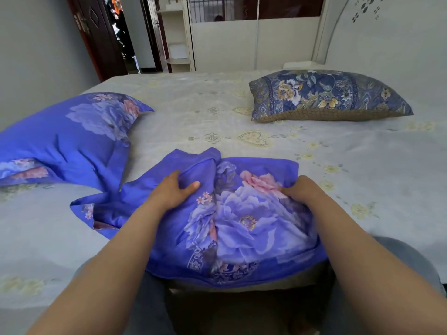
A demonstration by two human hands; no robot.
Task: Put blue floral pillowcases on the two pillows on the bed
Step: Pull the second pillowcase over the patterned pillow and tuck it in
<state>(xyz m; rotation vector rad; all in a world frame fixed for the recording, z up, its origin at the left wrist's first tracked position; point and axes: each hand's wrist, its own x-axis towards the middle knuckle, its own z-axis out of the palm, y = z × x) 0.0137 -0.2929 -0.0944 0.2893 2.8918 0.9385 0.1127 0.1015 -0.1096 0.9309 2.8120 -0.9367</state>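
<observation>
Soft, even daylight over the bed, faint shadows, slight overall blur, wide-angle bending beyond its edges.

Bare forearms, grey trousers

Left hand fingers: tips tucked under a fold of the loose pillowcase, thumb alone showing.
Right hand fingers: buried in the cloth, grip unclear.
Covered pillow: left end cut off by the frame edge.
Doorway contents: blurred, unreadable.
Bed near edge: hidden beneath pillowcase and arms.
</observation>
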